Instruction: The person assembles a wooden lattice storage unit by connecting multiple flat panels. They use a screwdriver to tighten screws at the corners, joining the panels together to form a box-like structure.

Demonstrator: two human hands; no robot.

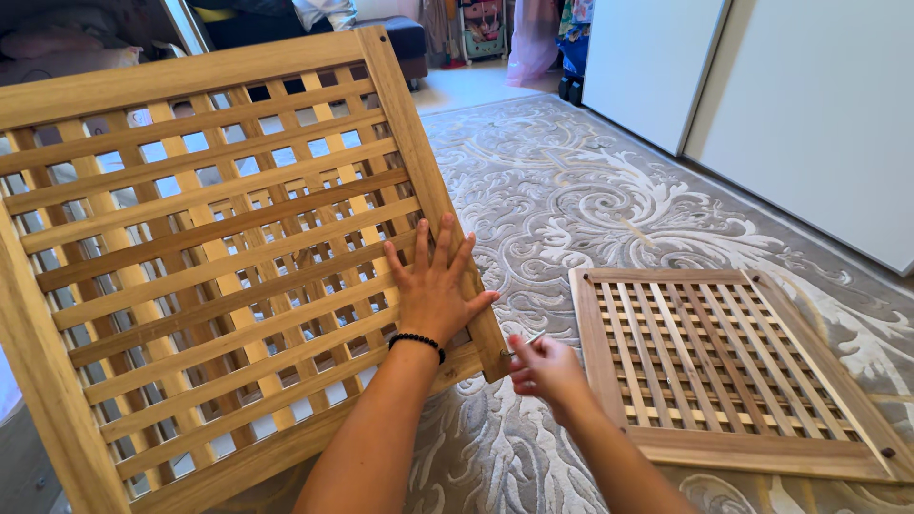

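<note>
Slatted wooden lattice panel, upright on the rug, looks stiff, light and best held by its solid frame; left hand lies flat, fingers spread, on it, while beside its lower corner right hand pinches a small metal tool.

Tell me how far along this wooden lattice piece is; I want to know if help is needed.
Done: the upright lattice frame already shows a second lattice layer behind its front panel. In hand: the left hand lies flat on the slats, while the right hand holds a small metal tool at the frame's lower corner. Left: another lattice panel lies unattached on the patterned rug.
</note>
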